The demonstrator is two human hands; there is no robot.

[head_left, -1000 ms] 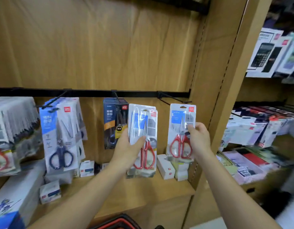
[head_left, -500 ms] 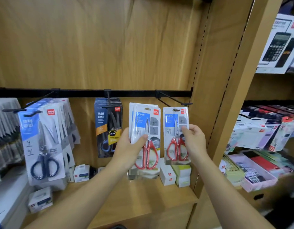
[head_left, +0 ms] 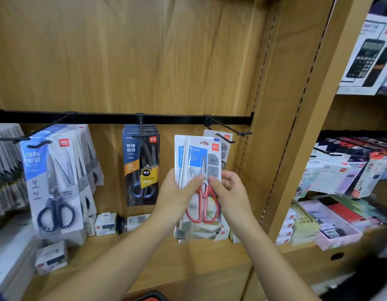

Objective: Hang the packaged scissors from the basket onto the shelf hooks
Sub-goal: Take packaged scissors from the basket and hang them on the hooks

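My left hand [head_left: 177,192] grips a small stack of packaged red-handled scissors [head_left: 199,157] upright in front of the shelf back. At the stack's right edge, my right hand [head_left: 231,192] pinches the front pack, thumb on its face. Behind the stack, another pack of the same scissors [head_left: 225,146] hangs on the rightmost black hook [head_left: 229,129], partly hidden. The hook projects from a black rail [head_left: 101,118]. A red and black basket rim [head_left: 153,297] shows at the bottom edge.
Dark-packaged scissors [head_left: 141,164] hang on the middle hook and blue-handled scissors packs [head_left: 53,183] on the left hooks. Small white boxes [head_left: 105,223] stand on the wooden shelf board. A wooden upright [head_left: 296,127] bounds the bay on the right, with calculator boxes [head_left: 366,55] beyond.
The pack my right hand held now hangs on the rightmost hook. My right hand has let it go and moved left onto the stack in my left hand.
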